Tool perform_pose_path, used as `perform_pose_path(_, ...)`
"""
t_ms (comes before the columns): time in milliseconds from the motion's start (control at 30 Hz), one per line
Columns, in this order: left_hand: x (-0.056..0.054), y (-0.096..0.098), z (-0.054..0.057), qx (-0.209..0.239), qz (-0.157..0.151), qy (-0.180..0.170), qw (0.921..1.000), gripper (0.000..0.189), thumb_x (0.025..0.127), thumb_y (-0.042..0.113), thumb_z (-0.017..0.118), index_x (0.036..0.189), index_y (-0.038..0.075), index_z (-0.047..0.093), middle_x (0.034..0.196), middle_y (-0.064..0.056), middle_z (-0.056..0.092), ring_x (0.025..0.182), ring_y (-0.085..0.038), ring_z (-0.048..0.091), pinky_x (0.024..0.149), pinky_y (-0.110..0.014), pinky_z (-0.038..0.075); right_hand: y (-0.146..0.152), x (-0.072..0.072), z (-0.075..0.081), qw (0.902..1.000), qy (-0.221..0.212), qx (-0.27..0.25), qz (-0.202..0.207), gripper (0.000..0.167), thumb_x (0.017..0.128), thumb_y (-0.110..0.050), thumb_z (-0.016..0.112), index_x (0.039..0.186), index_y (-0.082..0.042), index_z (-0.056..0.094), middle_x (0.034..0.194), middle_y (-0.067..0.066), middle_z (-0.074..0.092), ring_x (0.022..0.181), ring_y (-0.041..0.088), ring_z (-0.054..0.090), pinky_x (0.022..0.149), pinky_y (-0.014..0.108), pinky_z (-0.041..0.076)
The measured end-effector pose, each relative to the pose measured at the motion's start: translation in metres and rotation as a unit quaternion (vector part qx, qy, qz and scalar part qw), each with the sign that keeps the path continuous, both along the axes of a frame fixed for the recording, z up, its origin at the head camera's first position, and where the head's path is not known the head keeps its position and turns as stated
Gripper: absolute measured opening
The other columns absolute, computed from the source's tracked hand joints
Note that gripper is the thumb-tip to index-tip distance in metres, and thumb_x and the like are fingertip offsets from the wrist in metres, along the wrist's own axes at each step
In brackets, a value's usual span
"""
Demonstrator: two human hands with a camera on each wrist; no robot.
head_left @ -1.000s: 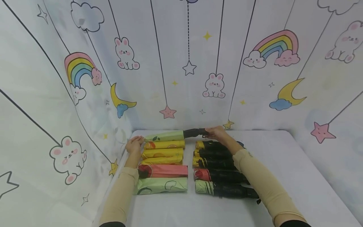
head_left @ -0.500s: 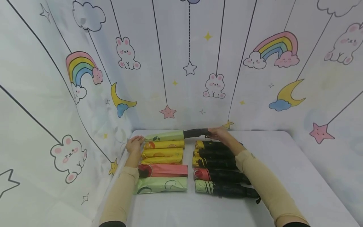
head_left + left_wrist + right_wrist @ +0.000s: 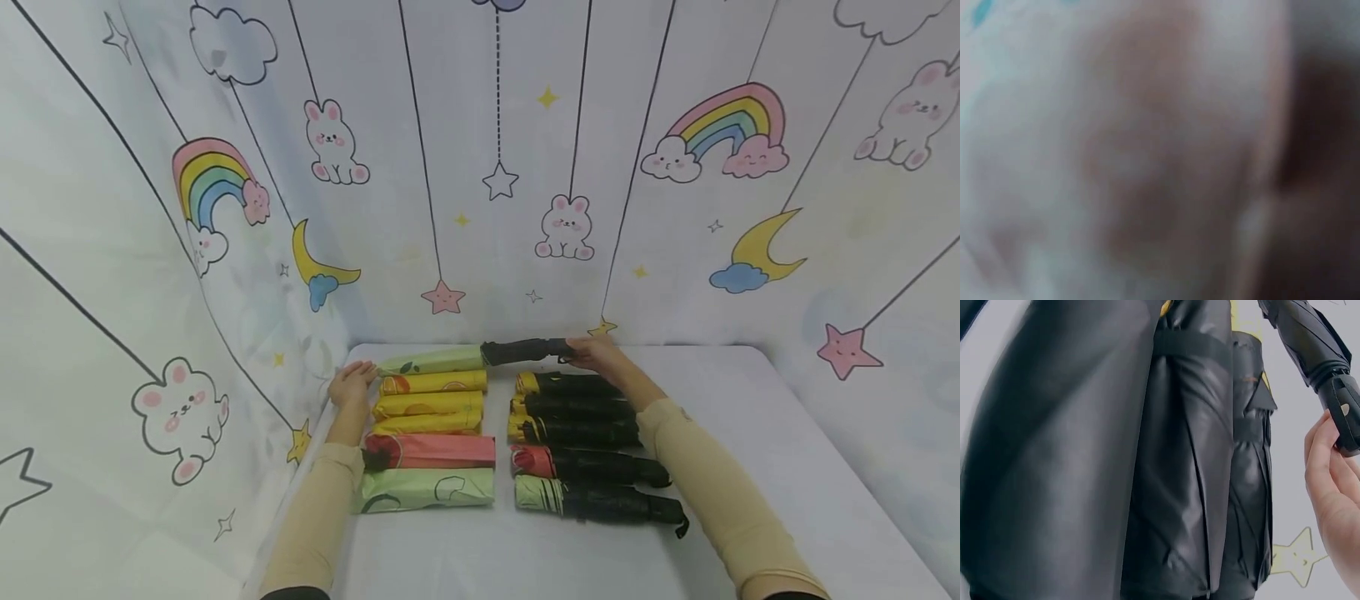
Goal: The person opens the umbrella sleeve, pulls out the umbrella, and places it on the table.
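At the back of the table, my left hand pinches the left end of a light green patterned umbrella cover. A black folded umbrella sticks out of the cover's right end. My right hand grips that umbrella by its handle end; the right wrist view shows fingers around the black handle. The umbrella's far end is hidden inside the cover. The left wrist view is too blurred to show the grip.
In front of the left hand lie yellow covers, a pink one and a light green one. Folded black umbrellas with yellow, pink and green tips form a column to their right. A printed cloth wall stands behind.
My right hand has moved rightward with the umbrella handle, and more of the black umbrella shows outside the green cover. The left hand has stayed almost in place.
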State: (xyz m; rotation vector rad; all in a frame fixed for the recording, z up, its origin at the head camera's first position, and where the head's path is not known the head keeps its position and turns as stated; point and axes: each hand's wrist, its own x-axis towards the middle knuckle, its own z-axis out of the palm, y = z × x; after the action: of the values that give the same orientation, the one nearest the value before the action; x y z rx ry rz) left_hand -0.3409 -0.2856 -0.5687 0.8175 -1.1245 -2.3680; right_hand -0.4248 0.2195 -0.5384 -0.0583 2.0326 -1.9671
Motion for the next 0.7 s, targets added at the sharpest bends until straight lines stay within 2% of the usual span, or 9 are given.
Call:
perform_pose_path(100, 0.003, 0.001, 0.005, 0.031, 0.012, 0.007, 0.9994, 0.035, 0.104, -0.011, 0.051, 0.138, -0.012, 0.057, 0.137, -0.033, 0.061, 0.123, -0.037, 0.067, 0.099, -0.037, 0.060, 0.006, 0.001, 0.001, 0.9999, -0.007, -0.011, -0.004, 0.044, 0.103, -0.015, 0.068, 0.133, 0.014, 0.058, 0.101, 0.004, 0.075, 0.093, 0.017, 0.075, 0.108, 0.048, 0.053)
perform_pose_path(200, 0.004, 0.002, 0.009, 0.037, 0.017, 0.011, 0.9991, 0.035, 0.104, -0.012, 0.050, 0.139, -0.014, 0.056, 0.138, -0.035, 0.059, 0.124, -0.039, 0.066, 0.099, -0.039, 0.059, 0.013, 0.002, 0.004, 0.9996, -0.015, -0.022, 0.001, 0.044, 0.104, -0.013, 0.066, 0.135, 0.017, 0.055, 0.100, 0.005, 0.075, 0.094, 0.018, 0.075, 0.109, 0.050, 0.051)
perform_pose_path(300, 0.005, 0.003, 0.011, 0.021, 0.012, 0.011, 0.9996, 0.039, 0.100, -0.017, 0.053, 0.140, -0.016, 0.054, 0.138, -0.036, 0.058, 0.127, -0.041, 0.063, 0.099, -0.037, 0.060, 0.018, 0.005, 0.007, 0.9993, -0.017, -0.034, 0.004, 0.045, 0.104, -0.011, 0.066, 0.135, 0.019, 0.054, 0.100, 0.005, 0.076, 0.094, 0.019, 0.076, 0.109, 0.050, 0.051)
perform_pose_path(533, 0.005, 0.003, 0.002, -0.030, -0.001, -0.008, 0.9995, 0.042, 0.096, -0.018, 0.061, 0.137, -0.010, 0.059, 0.136, -0.031, 0.062, 0.123, -0.034, 0.067, 0.095, -0.031, 0.061, 0.026, 0.006, 0.003, 0.9993, -0.011, -0.032, -0.019, 0.042, 0.102, -0.014, 0.070, 0.130, 0.016, 0.058, 0.093, 0.005, 0.078, 0.088, 0.017, 0.077, 0.099, 0.043, 0.059)
perform_pose_path(700, 0.006, 0.000, 0.002, -0.025, -0.011, -0.005, 0.9996, 0.045, 0.097, -0.017, 0.060, 0.142, -0.012, 0.055, 0.135, -0.030, 0.064, 0.124, -0.035, 0.067, 0.097, -0.032, 0.060, 0.031, 0.007, 0.004, 0.9992, -0.009, -0.034, -0.019, 0.045, 0.102, -0.013, 0.070, 0.133, 0.017, 0.056, 0.093, 0.006, 0.078, 0.087, 0.017, 0.077, 0.101, 0.046, 0.057)
